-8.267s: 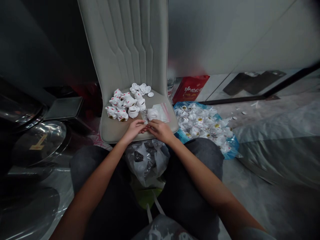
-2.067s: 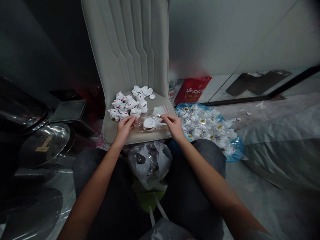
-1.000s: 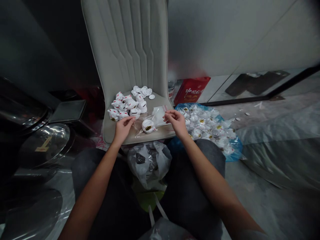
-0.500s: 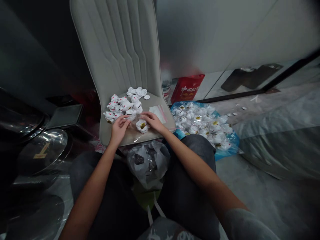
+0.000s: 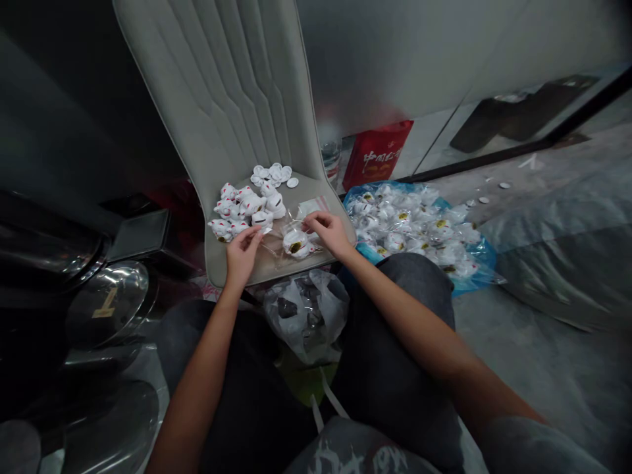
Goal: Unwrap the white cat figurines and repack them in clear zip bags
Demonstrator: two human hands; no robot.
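On the chair seat (image 5: 232, 268), a white cat figurine (image 5: 296, 245) with a gold patch lies inside a clear plastic bag (image 5: 277, 257). My right hand (image 5: 330, 232) pinches the bag at its upper right edge, just above the figurine. To the left of the bag, my left hand (image 5: 243, 250) is closed in a pinch, with a small pale piece at its fingertips that is too small to name. Beyond that hand stands a cluster of unbagged white cat figurines (image 5: 249, 203) with red marks, some showing a dark slot.
White round discs (image 5: 274, 173) lie at the back of the seat, and flat clear bags (image 5: 313, 205) at its right. A blue sack (image 5: 484, 263) of bagged figurines sits on the floor to the right. A translucent plastic bag (image 5: 309, 322) hangs below the seat's front edge.
My hands have moved apart, the left away from the slotted figurine beside it. The bagged figurine has turned and shifted slightly right. The view has tilted a little.
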